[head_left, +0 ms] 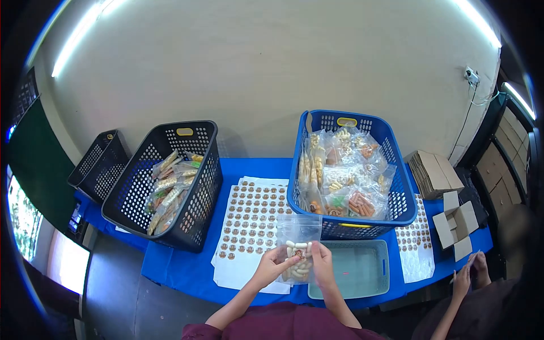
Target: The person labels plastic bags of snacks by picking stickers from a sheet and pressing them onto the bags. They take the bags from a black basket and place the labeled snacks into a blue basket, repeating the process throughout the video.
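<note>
A clear zip-top bag [299, 228] of pale, finger-shaped snacks is held upright in front of me. My left hand [273, 268] is closed on its left side, with the thumb lying across the front beside a small round brown sticker [301, 253]. Gripping the right edge is my right hand [322, 265]. Behind the bag, sheets of round brown stickers [249, 212] lie on the blue-covered table. A shallow grey-green tray [362, 292] sits just right of my right hand.
A blue basket [396, 212] at the back holds many filled bags. At left, a black basket [122, 195] has several bags; a smaller black basket [96, 164] stands beyond. Right are more sticker sheets [416, 258], flat cardboard [433, 173], an open box [456, 225] and another person's hands [470, 272].
</note>
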A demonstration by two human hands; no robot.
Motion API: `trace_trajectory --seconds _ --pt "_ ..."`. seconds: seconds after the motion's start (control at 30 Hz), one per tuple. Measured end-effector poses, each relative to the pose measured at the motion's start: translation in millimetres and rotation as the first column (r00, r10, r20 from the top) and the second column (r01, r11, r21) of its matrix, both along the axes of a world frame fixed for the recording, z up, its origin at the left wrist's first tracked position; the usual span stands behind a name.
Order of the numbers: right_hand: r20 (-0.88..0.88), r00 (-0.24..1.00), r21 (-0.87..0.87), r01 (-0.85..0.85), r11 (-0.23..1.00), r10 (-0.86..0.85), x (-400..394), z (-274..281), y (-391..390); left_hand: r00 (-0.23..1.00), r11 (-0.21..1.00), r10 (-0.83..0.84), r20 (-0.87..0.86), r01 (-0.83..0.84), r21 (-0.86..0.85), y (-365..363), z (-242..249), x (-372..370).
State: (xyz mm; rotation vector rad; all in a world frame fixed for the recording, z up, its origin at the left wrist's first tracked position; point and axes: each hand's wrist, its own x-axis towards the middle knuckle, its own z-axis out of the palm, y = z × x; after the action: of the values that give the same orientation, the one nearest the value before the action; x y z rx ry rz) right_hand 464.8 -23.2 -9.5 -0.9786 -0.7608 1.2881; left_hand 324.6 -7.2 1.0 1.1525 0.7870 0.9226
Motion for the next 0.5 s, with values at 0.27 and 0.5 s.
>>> trace_trajectory --seconds 0.27,0.5 --pt "0.167 0.984 0.076 -0.074 0.994 0.06 5.9 1.2 2.6 0.999 0.999 0.024 0.022 -0.024 0.033 6.0 -16.4 1.5" --pt "0.066 0.995 0.011 -0.08 0.997 0.079 2.6 0.6 4.6 0.996 0.996 0.086 0.013 -0.086 0.026 10.8 -9.1 4.2"
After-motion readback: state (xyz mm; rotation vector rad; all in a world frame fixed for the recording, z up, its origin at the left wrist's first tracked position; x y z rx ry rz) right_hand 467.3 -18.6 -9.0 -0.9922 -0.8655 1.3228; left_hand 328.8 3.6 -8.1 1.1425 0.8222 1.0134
